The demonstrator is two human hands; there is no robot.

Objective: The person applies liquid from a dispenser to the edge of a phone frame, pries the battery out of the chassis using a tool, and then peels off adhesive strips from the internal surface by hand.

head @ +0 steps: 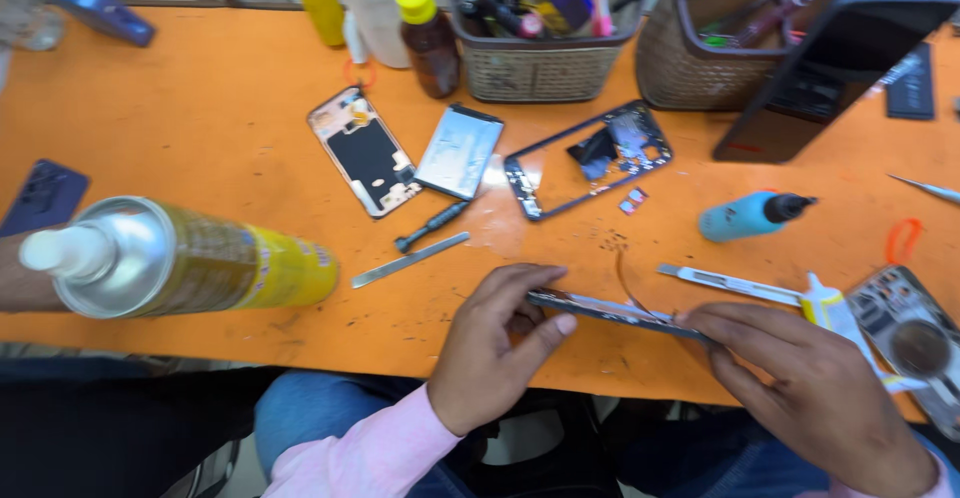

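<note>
At the near edge of the orange table [200,118], both my hands hold a thin dark phone panel [610,310] edge-on. My left hand [497,343] pinches its left end between thumb and fingers. My right hand [810,388] grips its right end. A thin brown flex strip curls up from the panel's middle. Close to my right hand lies a white glue bottle with a yellow collar [835,310] and flat metal tweezers [730,282].
A yellow spray can [190,258] lies at the left. Mid-table are an opened phone body [362,151], a silver battery [459,151], an empty phone frame [588,158], a screwdriver [432,225], a metal spudger [410,260] and a blue bottle [752,215]. Woven baskets [540,63] stand at the back.
</note>
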